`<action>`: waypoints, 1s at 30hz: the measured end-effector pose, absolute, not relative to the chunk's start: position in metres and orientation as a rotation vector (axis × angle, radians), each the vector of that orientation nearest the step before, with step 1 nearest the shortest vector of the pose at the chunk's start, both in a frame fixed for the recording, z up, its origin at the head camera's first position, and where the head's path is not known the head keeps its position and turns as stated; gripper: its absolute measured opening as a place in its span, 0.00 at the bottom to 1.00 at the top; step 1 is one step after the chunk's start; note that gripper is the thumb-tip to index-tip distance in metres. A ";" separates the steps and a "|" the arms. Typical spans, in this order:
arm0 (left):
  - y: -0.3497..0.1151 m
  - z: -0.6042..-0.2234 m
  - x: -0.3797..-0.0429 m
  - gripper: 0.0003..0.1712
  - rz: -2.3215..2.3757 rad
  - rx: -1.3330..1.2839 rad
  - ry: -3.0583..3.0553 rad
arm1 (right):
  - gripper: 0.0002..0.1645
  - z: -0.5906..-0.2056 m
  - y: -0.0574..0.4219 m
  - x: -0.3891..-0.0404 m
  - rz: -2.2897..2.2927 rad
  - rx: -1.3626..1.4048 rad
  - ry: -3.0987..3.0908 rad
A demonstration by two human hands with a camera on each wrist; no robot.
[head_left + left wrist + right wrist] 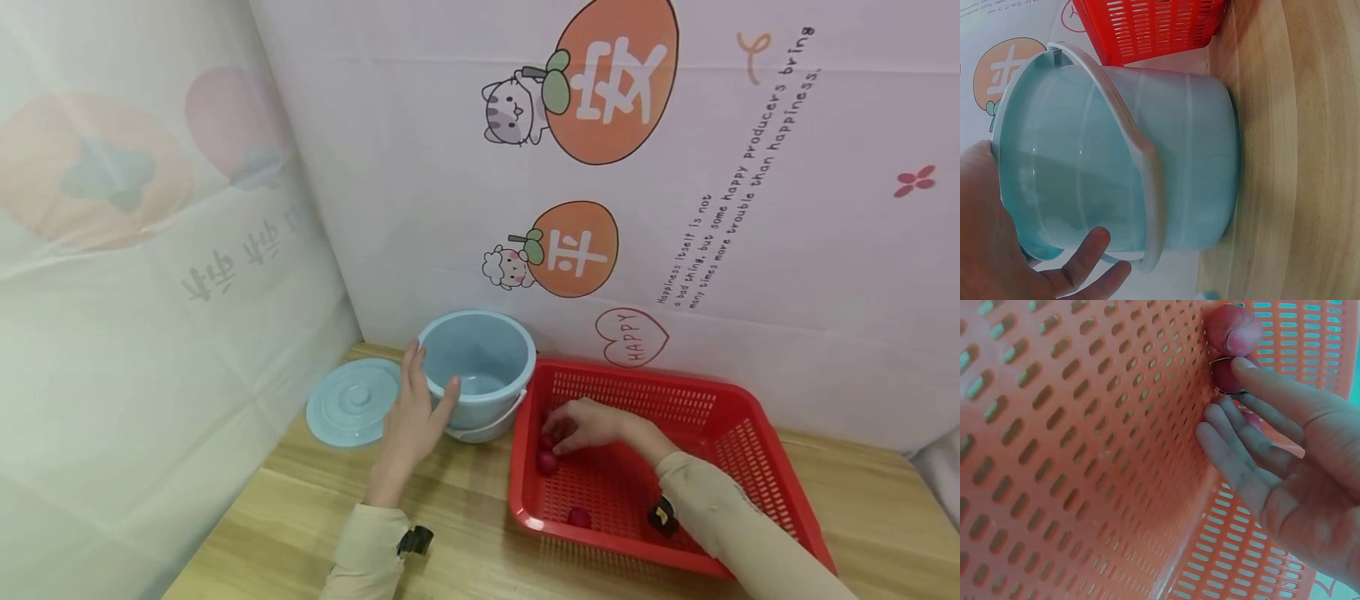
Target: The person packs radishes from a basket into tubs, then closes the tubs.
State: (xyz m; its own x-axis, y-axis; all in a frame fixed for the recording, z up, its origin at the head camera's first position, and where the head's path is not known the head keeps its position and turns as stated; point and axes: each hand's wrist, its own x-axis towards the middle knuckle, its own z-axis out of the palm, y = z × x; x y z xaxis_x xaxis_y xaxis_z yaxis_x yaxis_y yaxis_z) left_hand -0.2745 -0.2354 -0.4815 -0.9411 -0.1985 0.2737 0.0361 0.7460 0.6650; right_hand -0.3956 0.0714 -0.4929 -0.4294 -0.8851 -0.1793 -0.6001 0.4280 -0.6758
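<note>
In the red plastic basket (pixel 630 546), my right hand (pixel 588 425) reaches down at the left end. The right wrist view has its thumb and fingers around a small red radish (pixel 1225 376). Another radish (pixel 1235 331) touches that one, and a further radish (pixel 1252 420) shows partly behind the fingers. One more radish (pixel 579 517) lies by the basket's near wall. My left hand (pixel 420 412) is at the left rim of a light blue bucket (pixel 480 408), fingers spread and fairly straight. The bucket's inside shows no contents in the head view.
A light blue lid (pixel 352 404) lies on the wooden table (pixel 300 517) left of the bucket. The bucket's handle (pixel 1147 162) hangs down its near side. Printed cloth (pixel 420 167) stands behind and to the left. Basket and bucket are close side by side.
</note>
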 end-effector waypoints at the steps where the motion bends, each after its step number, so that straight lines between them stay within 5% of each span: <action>1: -0.235 -0.482 -0.275 0.53 -1.007 0.128 -2.621 | 0.19 -0.493 0.072 -0.396 -0.721 -1.241 2.163; 30: -0.235 -0.481 -0.275 0.53 -1.006 0.139 -2.626 | 0.18 -0.489 0.080 -0.405 -0.812 -1.155 2.102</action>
State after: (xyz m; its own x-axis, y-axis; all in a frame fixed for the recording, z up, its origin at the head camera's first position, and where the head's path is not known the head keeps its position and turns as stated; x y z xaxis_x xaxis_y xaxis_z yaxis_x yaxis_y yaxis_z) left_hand -0.2748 -0.2352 -0.4810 -0.9426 -0.2039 0.2646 0.0251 0.7466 0.6648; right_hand -0.4049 0.0797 -0.4894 -0.4412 -0.8727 -0.2093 -0.5056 0.4344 -0.7454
